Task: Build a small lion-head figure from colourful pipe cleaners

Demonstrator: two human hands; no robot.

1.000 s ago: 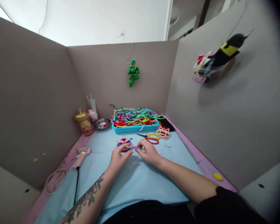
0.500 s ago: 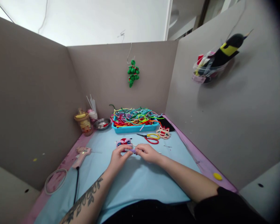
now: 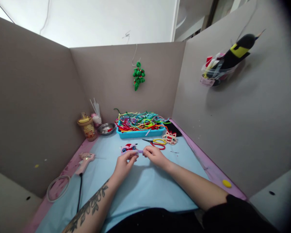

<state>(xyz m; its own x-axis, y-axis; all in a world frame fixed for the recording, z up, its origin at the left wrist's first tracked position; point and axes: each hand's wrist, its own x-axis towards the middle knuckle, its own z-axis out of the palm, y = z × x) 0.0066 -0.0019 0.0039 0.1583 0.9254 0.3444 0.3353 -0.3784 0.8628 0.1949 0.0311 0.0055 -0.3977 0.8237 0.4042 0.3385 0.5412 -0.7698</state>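
Forearms (image 3: pixel 191 183) angled inward, left hand (image 3: pixel 123 161), right hand (image 3: pixel 157 156), both pinched tight on purple strand (image 3: pixel 140 151)

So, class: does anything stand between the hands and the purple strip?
Nothing visible does. The purple strip runs straight from the left hand to the right hand. The scissors lie beyond the right hand, out of that gap.

Bright up top, dimmer on the left panel (image 3: pixel 34 97)! Soft shadows spread over the bench (image 3: pixel 157 187), the right edge sinks into blurry black, corners stretched.
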